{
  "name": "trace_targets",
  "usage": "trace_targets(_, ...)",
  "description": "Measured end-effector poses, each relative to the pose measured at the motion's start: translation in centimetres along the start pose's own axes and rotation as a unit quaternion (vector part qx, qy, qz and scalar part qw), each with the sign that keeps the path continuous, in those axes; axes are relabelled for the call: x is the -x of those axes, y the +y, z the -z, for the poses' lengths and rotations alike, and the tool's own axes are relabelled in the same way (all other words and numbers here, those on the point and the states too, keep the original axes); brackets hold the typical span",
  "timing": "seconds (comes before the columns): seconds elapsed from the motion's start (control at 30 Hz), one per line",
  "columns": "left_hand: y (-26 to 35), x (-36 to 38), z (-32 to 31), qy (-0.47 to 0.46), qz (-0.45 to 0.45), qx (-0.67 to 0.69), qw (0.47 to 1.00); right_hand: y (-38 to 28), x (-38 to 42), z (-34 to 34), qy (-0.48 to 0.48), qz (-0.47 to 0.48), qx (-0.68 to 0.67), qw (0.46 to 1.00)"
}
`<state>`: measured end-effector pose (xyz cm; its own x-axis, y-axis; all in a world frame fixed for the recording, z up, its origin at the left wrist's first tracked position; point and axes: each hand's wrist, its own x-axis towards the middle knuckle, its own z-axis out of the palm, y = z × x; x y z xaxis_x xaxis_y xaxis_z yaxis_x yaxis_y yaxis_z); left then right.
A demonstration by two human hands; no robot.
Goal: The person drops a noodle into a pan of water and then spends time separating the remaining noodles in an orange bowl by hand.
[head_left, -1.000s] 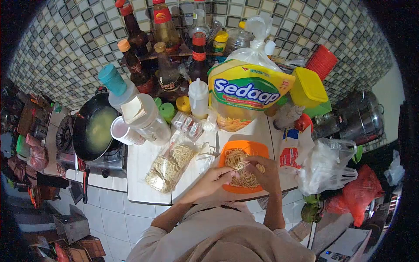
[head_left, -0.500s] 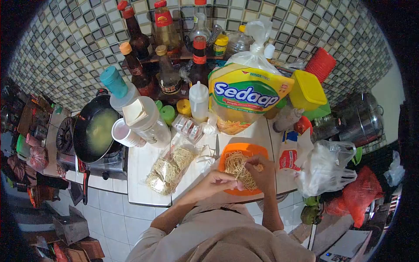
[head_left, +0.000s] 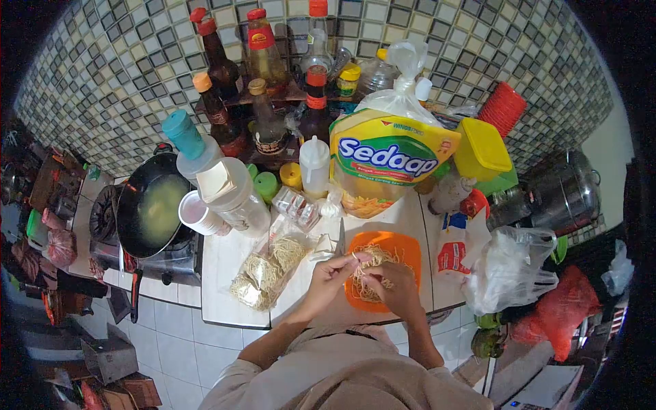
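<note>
Dry noodles lie in loose, tangled strands in an orange plastic tray at the counter's front edge. My left hand is at the tray's left rim, thumb and fingertips pinched together on some noodle strands. Over the tray's right half, my right hand curls with its thumb and fingers closed on more of the noodles; part of the grip is hidden behind the fingers. To the left of my hands lies a clear plastic pack of dry noodle cakes.
A black wok with oil sits on the stove at left. Behind the tray stand a Sedaap cooking oil pouch, a squeeze bottle and several sauce bottles. On the right are a white plastic bag and a yellow container.
My left hand has moved up and slightly left, to the tray's upper left. My right hand has lowered a little toward the tray's middle. The whole view has shifted slightly.
</note>
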<state>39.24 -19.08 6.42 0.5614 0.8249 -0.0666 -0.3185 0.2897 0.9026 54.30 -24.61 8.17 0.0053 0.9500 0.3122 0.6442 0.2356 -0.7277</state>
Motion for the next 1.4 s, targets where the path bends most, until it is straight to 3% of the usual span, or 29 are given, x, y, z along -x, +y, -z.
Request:
trace_targets(0.07,0.2,0.3,-0.2,0.012,-0.076,-0.144,0.987,-0.2,-0.1,0.3,-0.006,0.012,0.011,1.000)
trace_targets(0.1,0.1,0.4,-0.1,0.012,-0.076,-0.143,0.987,-0.3,-0.2,0.5,-0.012,0.024,0.023,0.999)
trace_targets(0.17,-0.1,0.5,0.3,-0.004,-0.040,-0.271,0.962,-0.5,-0.5,1.0,-0.037,0.022,0.041,0.998)
trace_targets(0.27,-3.1,0.2,1.1,-0.004,-0.033,-0.159,0.987,-0.8,-0.8,1.5,-0.042,0.025,0.048,0.998)
trace_targets(0.4,-1.6,0.2,0.6,-0.010,-0.040,-0.152,0.988,-1.2,-0.9,2.1,-0.023,-0.008,0.057,0.998)
trace_targets(0.47,-0.1,0.2,0.1,-0.061,-0.030,-0.103,0.992,-0.6,-0.8,2.1,-0.015,-0.030,0.043,0.999)
trace_targets(0.63,0.2,0.6,0.2,-0.107,0.014,-0.201,0.974,-0.7,-0.7,2.0,0.019,-0.065,-0.010,0.998)
trace_targets(0.7,0.2,0.7,0.1,-0.114,0.034,-0.231,0.966,-0.2,-0.7,1.6,0.017,-0.008,-0.066,0.998)
trace_targets(0.77,-0.3,0.7,0.0,-0.068,-0.105,-0.256,0.959,0.0,-0.4,1.1,0.007,-0.047,-0.118,0.992)
trace_targets(0.9,-0.2,0.5,0.3,-0.042,-0.140,-0.335,0.931,0.3,0.2,0.7,-0.030,-0.135,-0.209,0.968)
trace_targets(0.97,-0.7,0.2,0.3,-0.073,-0.116,-0.171,0.976,0.2,0.3,0.3,-0.021,-0.146,-0.283,0.948)
trace_targets(1.0,-0.4,0.3,0.1,-0.072,-0.116,-0.171,0.976,0.1,0.3,0.1,-0.011,-0.156,-0.355,0.922)
trace_targets(1.07,0.4,0.5,-0.5,-0.061,-0.053,-0.042,0.996,-0.7,0.1,0.0,-0.005,-0.159,-0.375,0.913)
trace_targets(1.1,0.1,0.5,-0.4,-0.060,-0.054,-0.042,0.996,-1.0,0.0,-0.1,0.002,-0.162,-0.396,0.904)
trace_targets(1.17,-0.9,0.6,-0.2,-0.052,0.054,0.052,0.996,-0.7,0.3,-0.9,0.023,-0.167,-0.417,0.893)
trace_targets(1.2,-0.9,0.6,-0.3,-0.052,0.054,0.052,0.996,-0.6,0.4,-1.1,0.045,-0.172,-0.438,0.881)
trace_targets(1.27,-1.0,0.6,-0.8,-0.027,0.049,0.176,0.983,-0.5,0.5,-0.9,0.030,-0.178,-0.432,0.884)
trace_targets(1.4,-0.8,0.5,-0.9,0.006,0.052,0.190,0.980,-0.7,0.4,-0.8,-0.034,-0.173,-0.361,0.916)
